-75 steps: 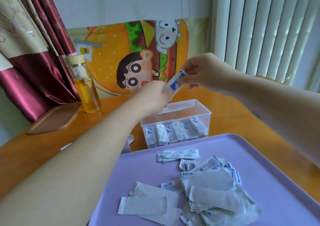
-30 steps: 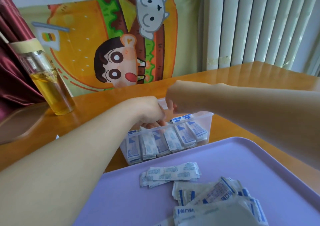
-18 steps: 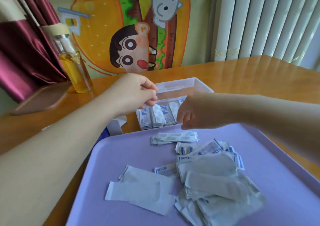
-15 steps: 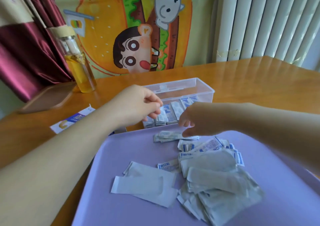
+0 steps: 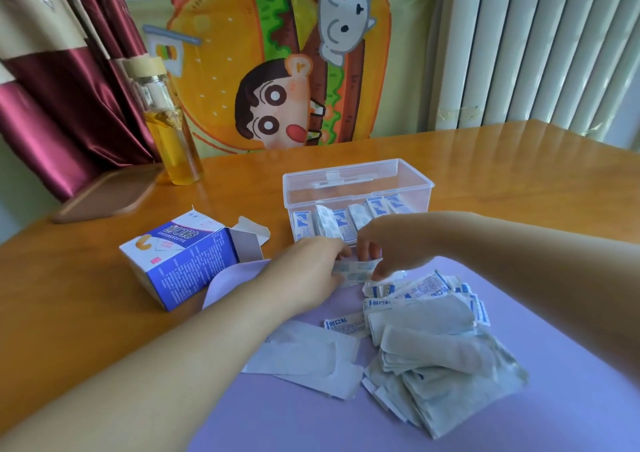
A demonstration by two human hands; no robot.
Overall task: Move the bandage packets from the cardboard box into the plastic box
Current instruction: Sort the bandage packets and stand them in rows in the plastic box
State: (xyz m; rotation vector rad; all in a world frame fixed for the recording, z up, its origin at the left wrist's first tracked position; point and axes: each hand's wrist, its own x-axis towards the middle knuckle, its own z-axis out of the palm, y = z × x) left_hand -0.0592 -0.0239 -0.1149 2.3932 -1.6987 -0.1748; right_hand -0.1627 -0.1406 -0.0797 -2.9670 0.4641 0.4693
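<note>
Bandage packets are pinched between left hand and right hand, just before the plastic box; best slotted in upright.

We have taken our hands away from the plastic box, where a second ago they were low over the row of packets. Now our left hand and right hand are down at the far edge of the purple tray. Both pinch the bundle of packets, which lay there untouched before. The cardboard box has come fully into view.
</note>
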